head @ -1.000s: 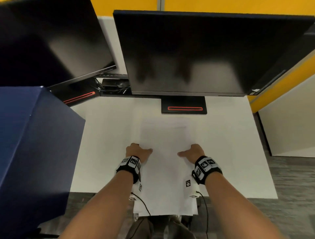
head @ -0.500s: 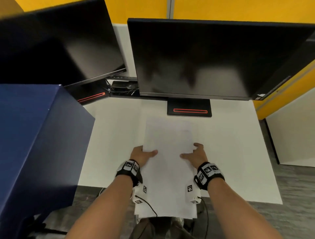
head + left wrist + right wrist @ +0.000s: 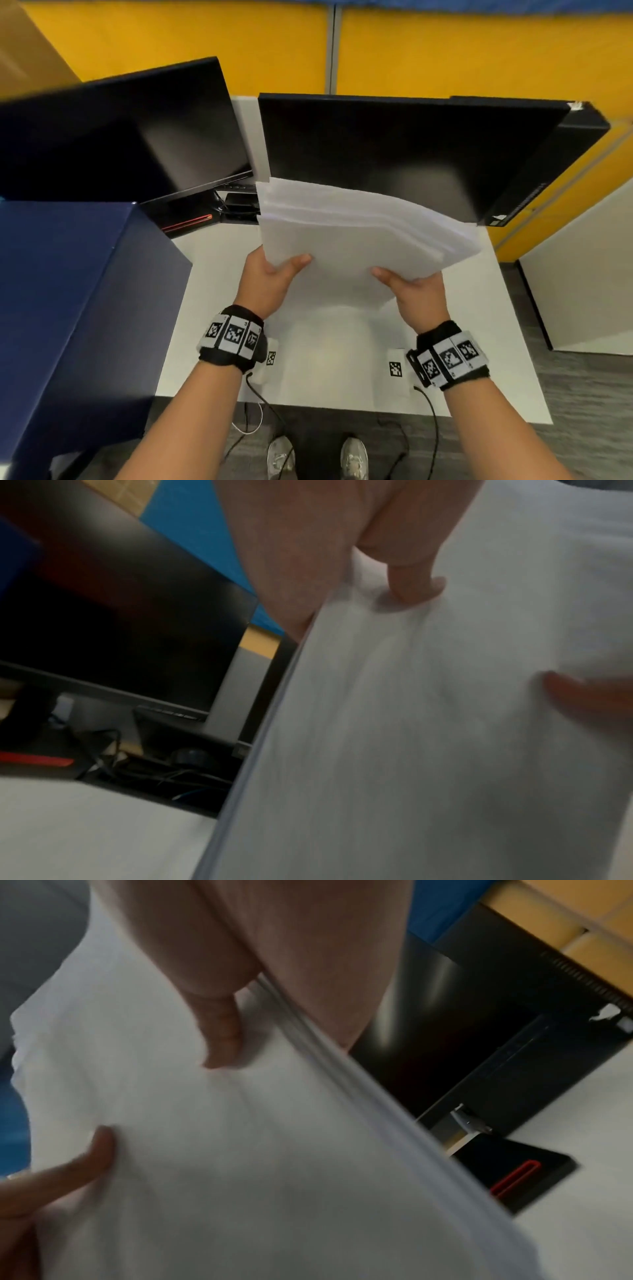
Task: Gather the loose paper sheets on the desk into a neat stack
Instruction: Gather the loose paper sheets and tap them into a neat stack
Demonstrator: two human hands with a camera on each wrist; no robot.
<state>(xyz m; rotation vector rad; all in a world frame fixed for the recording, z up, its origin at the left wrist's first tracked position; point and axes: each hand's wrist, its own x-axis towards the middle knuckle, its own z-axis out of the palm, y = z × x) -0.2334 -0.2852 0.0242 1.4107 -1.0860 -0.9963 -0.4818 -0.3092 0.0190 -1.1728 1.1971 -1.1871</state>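
Note:
A bundle of several white paper sheets (image 3: 346, 240) is held in the air above the white desk (image 3: 479, 342), tilted, with its far edges fanned and uneven. My left hand (image 3: 274, 274) grips its near-left edge, thumb on top. My right hand (image 3: 411, 287) grips the near-right edge, thumb on top too. In the left wrist view the thumb presses on the paper (image 3: 411, 723) and the fingers go under the stack's edge. The right wrist view shows the same grip on the sheets (image 3: 240, 1150), whose edges are staggered.
Two dark monitors (image 3: 394, 150) (image 3: 120, 144) stand at the back of the desk, with cables between their bases. A large dark blue box (image 3: 68, 308) rises at the left. My feet (image 3: 352, 459) show below the desk's near edge.
The sheets lay flat on the desk under both hands; now both hands have gripped them and lifted the bundle off the desk, turning it sideways.

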